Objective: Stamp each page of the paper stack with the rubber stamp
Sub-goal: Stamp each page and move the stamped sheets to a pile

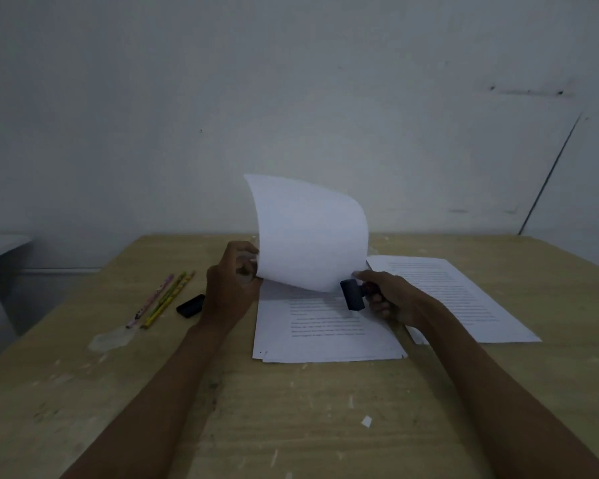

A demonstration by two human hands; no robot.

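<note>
Both hands worked over the paper stack [325, 337], which lay at the middle of the surface [291, 426], its long axis running away from the person. His right hand [391, 300] was curled round the handle of the rubber stamp [352, 294], tipped on its side with the dark base pointing left, just above the upper part of the exposed printed page. His left hand [229, 288] pinched the left edge of a lifted sheet [308, 233], which curled upright and bowed over the far end of the stack; its lower edge hung just beside the stamp. The stamp was thus the nearer tool to the open page, and likely needed only turning face down once the sheet cleared. Toward the right edge lay a second pile of pages [457, 292]. Near the left edge lay pencils [163, 299] and a small black object [191, 305].
</note>
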